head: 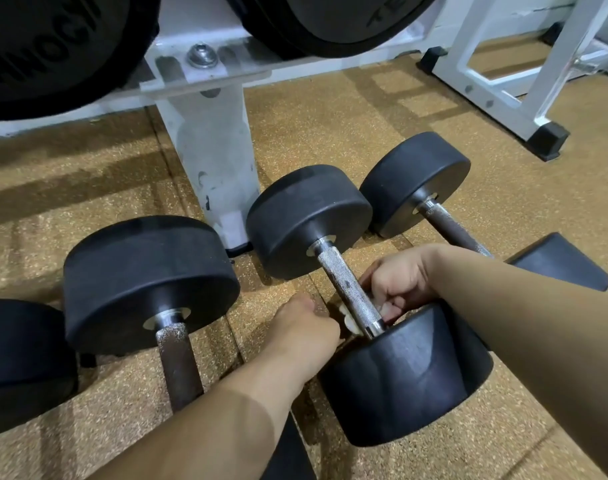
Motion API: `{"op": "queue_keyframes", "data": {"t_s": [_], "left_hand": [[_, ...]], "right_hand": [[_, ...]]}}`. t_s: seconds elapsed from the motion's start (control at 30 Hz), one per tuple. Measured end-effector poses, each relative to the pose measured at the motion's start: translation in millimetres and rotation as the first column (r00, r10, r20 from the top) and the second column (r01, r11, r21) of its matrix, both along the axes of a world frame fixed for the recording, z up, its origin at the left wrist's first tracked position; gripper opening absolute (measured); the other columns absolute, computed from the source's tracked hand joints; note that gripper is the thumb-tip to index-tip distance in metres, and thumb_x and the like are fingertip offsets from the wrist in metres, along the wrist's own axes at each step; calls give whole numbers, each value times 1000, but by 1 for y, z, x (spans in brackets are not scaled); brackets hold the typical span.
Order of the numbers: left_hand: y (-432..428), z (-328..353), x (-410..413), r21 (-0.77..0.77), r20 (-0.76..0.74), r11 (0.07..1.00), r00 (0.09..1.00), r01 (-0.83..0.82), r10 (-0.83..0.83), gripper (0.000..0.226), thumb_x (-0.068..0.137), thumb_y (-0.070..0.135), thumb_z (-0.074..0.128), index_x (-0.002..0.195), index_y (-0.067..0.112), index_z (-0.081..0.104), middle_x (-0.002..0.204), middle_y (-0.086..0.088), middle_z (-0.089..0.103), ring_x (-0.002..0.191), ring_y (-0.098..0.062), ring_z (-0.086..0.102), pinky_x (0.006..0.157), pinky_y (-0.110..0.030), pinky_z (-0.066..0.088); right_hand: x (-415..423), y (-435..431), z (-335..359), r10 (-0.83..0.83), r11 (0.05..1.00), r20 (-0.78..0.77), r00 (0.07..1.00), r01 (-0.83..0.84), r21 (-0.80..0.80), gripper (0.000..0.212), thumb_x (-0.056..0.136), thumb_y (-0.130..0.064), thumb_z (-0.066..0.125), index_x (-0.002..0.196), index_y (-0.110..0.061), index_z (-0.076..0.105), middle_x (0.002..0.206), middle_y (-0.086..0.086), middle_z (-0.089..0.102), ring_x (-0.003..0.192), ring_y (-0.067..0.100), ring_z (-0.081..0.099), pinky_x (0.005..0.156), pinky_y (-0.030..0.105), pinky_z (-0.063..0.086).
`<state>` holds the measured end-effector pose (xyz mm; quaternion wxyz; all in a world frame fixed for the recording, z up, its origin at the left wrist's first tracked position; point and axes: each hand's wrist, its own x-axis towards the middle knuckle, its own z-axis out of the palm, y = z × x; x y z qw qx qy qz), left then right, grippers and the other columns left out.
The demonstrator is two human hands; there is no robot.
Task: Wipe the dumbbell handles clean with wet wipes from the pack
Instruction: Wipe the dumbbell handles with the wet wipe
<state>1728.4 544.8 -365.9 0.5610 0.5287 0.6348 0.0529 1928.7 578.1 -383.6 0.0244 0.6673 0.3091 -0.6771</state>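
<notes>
Several black dumbbells lie on the cork-coloured floor. The middle dumbbell (309, 220) has a bright knurled steel handle (346, 285). A white wet wipe (349, 320) is looped under the near end of that handle. My left hand (306, 327) pinches the wipe's left side. My right hand (399, 282) grips its other end on the right of the handle. The left dumbbell (146, 282) has a rusty brown handle (178, 365), and so does the right dumbbell (413, 181). The wipe pack is out of view.
A white rack post (212, 161) stands just behind the dumbbells, with large black weights (53, 46) stored above it. Another white frame with black rubber feet (548, 140) stands at the back right. A further dumbbell head (22, 362) lies at the far left.
</notes>
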Motion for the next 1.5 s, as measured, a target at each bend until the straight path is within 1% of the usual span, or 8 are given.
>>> {"op": "queue_keyframes", "data": {"t_s": [0.2, 0.37, 0.47, 0.67, 0.87, 1.17, 1.3, 1.5], "left_hand": [[0, 3, -1, 29, -42, 998, 998, 51, -50, 51, 81, 17, 53, 131, 30, 50, 125, 1, 58, 112, -25, 58, 100, -38, 51], [-1, 5, -1, 48, -50, 996, 996, 82, -79, 42, 84, 20, 55, 125, 28, 52, 128, 1, 58, 118, -26, 56, 103, -40, 48], [0, 3, -3, 34, -39, 997, 997, 67, -66, 40, 85, 16, 54, 122, 29, 50, 129, 1, 57, 111, -23, 54, 103, -37, 48], [0, -1, -5, 66, -85, 993, 992, 97, -91, 64, 85, 22, 55, 147, 28, 40, 145, 0, 51, 130, -25, 51, 106, -36, 44], [3, -9, 0, 161, -11, 986, 999, 33, -32, 44, 90, 23, 54, 133, 30, 49, 128, 8, 53, 116, -19, 55, 97, -33, 46], [-9, -13, 14, 473, 391, 869, 918, -142, -62, 52, 92, 15, 64, 137, 41, 54, 119, 14, 54, 100, -13, 66, 91, -36, 59], [1, -8, 10, 353, 299, 898, 941, -262, 157, 16, 97, 19, 62, 105, 30, 71, 91, 11, 72, 87, -7, 69, 82, -33, 61], [19, -24, -1, 115, 242, 845, 840, -522, 486, 11, 86, 20, 77, 89, 26, 68, 84, -2, 75, 83, -24, 73, 84, -43, 62]], "right_hand": [[-13, 26, 5, -450, 863, -409, 794, 504, 28, 39, 104, 10, 28, 103, 5, 66, 89, 20, 75, 75, 26, 77, 71, 35, 66], [-14, 19, 3, -319, 942, -364, 875, 335, -19, 43, 100, 10, 24, 103, 3, 66, 93, 18, 71, 86, 28, 70, 86, 37, 60], [-9, 17, -2, -255, 967, -290, 923, 233, -107, 44, 92, 15, 26, 91, 1, 67, 79, 15, 73, 74, 25, 76, 71, 35, 65], [-6, 5, 1, 70, 982, -140, 988, -92, -163, 37, 71, 12, 47, 76, -2, 81, 90, 19, 76, 98, 29, 70, 96, 35, 55], [-15, 11, 27, -412, 892, -54, 909, 415, 181, 40, 95, 13, 29, 93, -7, 64, 94, 17, 64, 78, 25, 66, 80, 41, 60], [-66, -22, 90, -296, 776, 388, 873, -18, 631, 12, 84, -5, 67, 84, -8, 78, 86, 14, 78, 89, 31, 76, 83, 47, 65], [-55, -30, 100, -138, 880, 267, 954, -6, 476, 13, 95, -11, 63, 100, -12, 75, 92, 7, 81, 88, 16, 78, 87, 39, 63], [-43, -49, 70, -239, 767, 589, 772, -222, 602, 26, 89, -29, 58, 73, -11, 67, 71, 4, 71, 73, 30, 68, 73, 44, 62]]}}
